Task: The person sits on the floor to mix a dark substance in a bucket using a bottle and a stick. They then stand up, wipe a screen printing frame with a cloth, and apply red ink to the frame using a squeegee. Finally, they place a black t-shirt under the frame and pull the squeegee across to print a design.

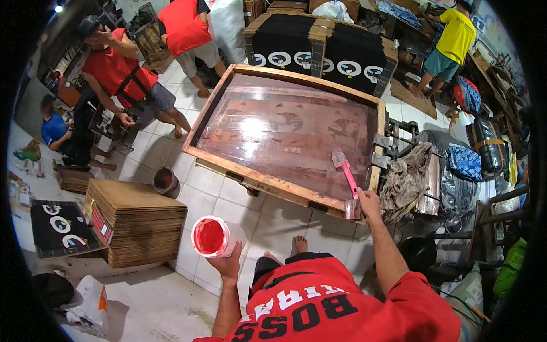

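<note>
My left hand [228, 263] is wrapped round a white plastic tub [232, 235], tilted so that its mouth shows. Red ink [208, 236] lies inside and smears the rim. In my right hand [368, 204] is the handle of a pink spatula [346, 172], its blade coated with ink. The blade is over the right part of a large wooden-framed printing screen [268, 186]; whether it touches the mesh I cannot tell. Faint eye-like shapes and a bright reflection show on the mesh [245, 154].
Brown boards [137, 228] are stacked at left, beside a dark bucket [166, 181]. Boards with black printed cloth [285, 43] stand behind the screen. A metal hinge clamp [393, 142] and a crumpled rag [405, 176] are at its right. Several people work farther off.
</note>
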A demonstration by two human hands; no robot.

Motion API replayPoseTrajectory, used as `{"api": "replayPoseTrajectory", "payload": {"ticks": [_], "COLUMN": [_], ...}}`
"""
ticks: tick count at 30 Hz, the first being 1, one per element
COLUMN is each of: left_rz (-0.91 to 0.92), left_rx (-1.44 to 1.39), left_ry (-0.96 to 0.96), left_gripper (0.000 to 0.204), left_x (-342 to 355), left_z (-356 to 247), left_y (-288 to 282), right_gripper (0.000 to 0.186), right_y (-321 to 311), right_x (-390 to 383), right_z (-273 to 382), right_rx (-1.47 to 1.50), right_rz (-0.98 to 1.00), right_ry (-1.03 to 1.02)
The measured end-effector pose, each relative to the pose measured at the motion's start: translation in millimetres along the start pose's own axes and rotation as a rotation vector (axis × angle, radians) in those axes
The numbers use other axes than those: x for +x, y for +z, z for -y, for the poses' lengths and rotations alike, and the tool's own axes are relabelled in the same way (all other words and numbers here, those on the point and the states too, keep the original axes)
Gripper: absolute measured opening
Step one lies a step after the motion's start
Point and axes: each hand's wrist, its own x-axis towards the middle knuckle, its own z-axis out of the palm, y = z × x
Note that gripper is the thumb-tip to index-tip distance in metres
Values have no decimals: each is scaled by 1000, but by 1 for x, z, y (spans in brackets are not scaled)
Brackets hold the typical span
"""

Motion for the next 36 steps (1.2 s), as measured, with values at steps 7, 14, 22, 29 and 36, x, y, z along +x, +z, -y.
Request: {"api": "replayPoseTrajectory", "payload": {"ticks": [7, 14, 22, 29, 36], "left_rz": [130, 333, 684, 974, 1037], "left_rx": [137, -361, -665, -917, -916], "left_ry": [175, 283, -190, -264, -572], "left_gripper": [92, 118, 126, 128, 117], "left_x": [29, 75, 133, 169, 169], "left_z": [-15, -18, -23, -26, -26], "left_y": [17, 60, 66, 88, 118], "right_gripper": [51, 51, 38, 42, 37], "right_y": [-3, 24, 96, 47, -20], "right_x": [13, 30, 60, -3, 8], "right_z": [-28, 10, 22, 16, 112], "right_rx": [5, -40, -24, -702, 357], "right_rz": [-213, -134, -193, -227, -33], "right_ry": [-25, 77, 27, -127, 81]}}
